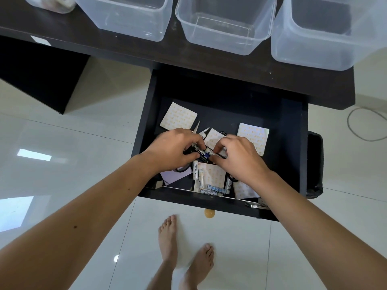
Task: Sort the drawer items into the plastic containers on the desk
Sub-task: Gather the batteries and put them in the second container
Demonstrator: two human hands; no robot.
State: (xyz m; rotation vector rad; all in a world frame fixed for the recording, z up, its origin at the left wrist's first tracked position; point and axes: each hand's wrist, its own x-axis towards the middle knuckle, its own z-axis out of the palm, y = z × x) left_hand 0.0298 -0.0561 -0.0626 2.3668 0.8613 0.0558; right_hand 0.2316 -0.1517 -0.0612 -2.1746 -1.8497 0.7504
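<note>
- Both my hands are in the open drawer [293,143] at the centre of the frame. My left hand [173,147] pinches a dark battery [200,154] between thumb and fingers.
- My right hand [236,155] is curled over the same heap, with its fingertips on the batteries; I cannot tell if it really holds one or only touches.
- I judge the step is to gather batteries from the pile, so it is good to take one kind only and not mix.
- More white batteries [201,177] lie just below the hands, near the front edge of the drawer. Patterned paper squares [178,116] are spread around them, and scissor tips [198,126] show just above my left hand.
- I should keep the fingers away from these tips and lift the batteries straight up, because they roll easily.
- Three clear containers [226,36] stand on the desk [62,34] along the upper part of the frame, and look empty. Any one of them can take the batteries, but then it must stay for batteries only.
- A fourth container [52,5] at the upper left seems to hold a roll.
</note>
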